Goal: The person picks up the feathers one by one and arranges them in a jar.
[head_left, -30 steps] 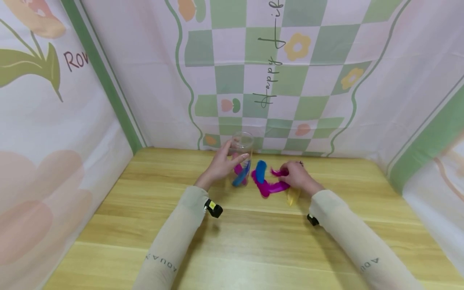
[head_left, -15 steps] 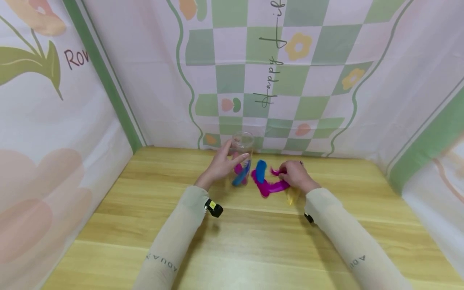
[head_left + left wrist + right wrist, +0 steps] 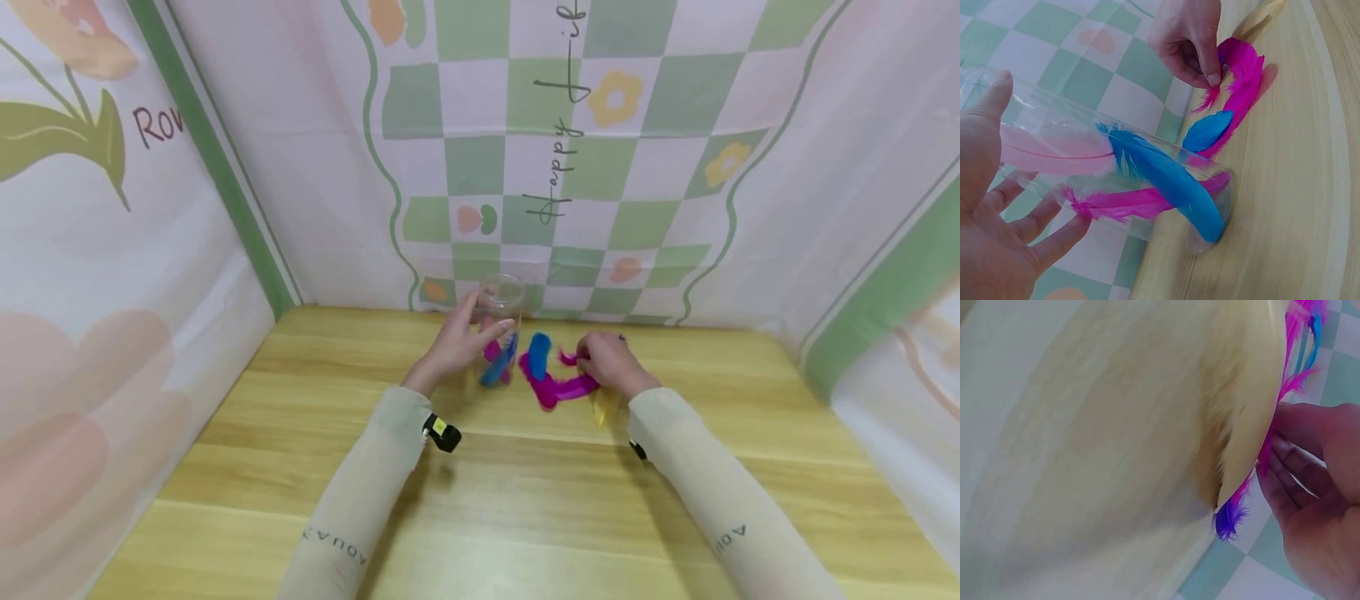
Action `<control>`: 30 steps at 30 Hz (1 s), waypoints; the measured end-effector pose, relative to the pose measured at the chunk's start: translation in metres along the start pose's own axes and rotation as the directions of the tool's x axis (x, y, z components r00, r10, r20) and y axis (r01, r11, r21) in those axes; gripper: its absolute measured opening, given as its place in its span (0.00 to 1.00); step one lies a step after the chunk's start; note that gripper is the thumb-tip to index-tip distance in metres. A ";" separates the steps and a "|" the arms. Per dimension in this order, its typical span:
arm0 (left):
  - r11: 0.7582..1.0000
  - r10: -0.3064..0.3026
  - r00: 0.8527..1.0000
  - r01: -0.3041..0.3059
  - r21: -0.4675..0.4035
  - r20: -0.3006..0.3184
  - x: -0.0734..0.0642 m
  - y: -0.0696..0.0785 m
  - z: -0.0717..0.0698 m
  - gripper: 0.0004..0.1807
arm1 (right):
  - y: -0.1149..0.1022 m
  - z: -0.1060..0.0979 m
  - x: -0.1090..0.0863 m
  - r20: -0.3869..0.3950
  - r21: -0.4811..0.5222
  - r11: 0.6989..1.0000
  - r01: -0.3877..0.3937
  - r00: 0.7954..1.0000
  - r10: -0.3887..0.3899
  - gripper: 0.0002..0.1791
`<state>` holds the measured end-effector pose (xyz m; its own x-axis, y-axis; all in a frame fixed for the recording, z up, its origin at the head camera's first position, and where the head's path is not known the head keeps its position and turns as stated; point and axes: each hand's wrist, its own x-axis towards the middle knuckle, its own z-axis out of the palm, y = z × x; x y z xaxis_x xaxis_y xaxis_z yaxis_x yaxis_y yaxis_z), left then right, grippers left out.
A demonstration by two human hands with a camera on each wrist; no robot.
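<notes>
My left hand [image 3: 456, 340] holds a tall clear cup [image 3: 502, 292] by its side, thumb and fingers spread round it. Inside the cup lie a pale pink feather [image 3: 1054, 152], a blue feather [image 3: 1172, 181] and a magenta feather [image 3: 1125, 203]. To its right, my right hand [image 3: 611, 363] pinches a magenta feather [image 3: 1209, 99] between thumb and fingertips, low over the table. Between cup and right hand, a blue feather [image 3: 539, 357] overlaps magenta feathers [image 3: 549, 392]. A yellow feather [image 3: 602, 407] lies partly under the right hand. A purple tuft [image 3: 1230, 519] shows beyond the right fingers.
The wooden table [image 3: 525, 500] extends in front of both hands. A patterned cloth [image 3: 585, 167] hangs just behind the cup along the back edge. Another cloth [image 3: 135, 333] hangs on the left side, and one [image 3: 892, 292] on the right.
My right hand and forearm have shifted slightly left, the fingertips closing in on the magenta feather. The left hand and cup have kept their place.
</notes>
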<state>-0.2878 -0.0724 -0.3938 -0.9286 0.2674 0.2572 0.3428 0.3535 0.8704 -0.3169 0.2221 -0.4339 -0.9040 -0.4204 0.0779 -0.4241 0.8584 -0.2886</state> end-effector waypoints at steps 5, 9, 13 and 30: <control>1.000 -0.005 1.000 0.005 0.008 -0.006 0.000 0.002 0.000 0.37 | -0.001 -0.001 -0.001 -0.012 -0.010 1.000 0.026 1.000 -0.026 0.05; 1.000 0.001 1.000 -0.001 0.008 -0.010 0.001 0.003 -0.002 0.38 | -0.004 0.000 0.000 -0.017 -0.023 0.998 0.052 0.998 -0.052 0.06; 1.000 0.006 1.000 -0.006 0.006 -0.007 0.000 0.001 -0.001 0.35 | -0.001 0.002 0.000 -0.011 -0.015 0.998 0.058 0.998 -0.058 0.06; 1.000 -0.009 1.000 0.009 -0.002 0.009 -0.002 0.000 0.001 0.40 | 0.007 -0.013 -0.006 -0.061 0.350 0.936 -0.023 0.997 0.048 0.10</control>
<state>-0.2863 -0.0724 -0.3948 -0.9304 0.2725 0.2450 0.3337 0.3540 0.8737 -0.3149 0.2346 -0.4239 -0.9249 -0.3600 0.1224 -0.3569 0.7107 -0.6062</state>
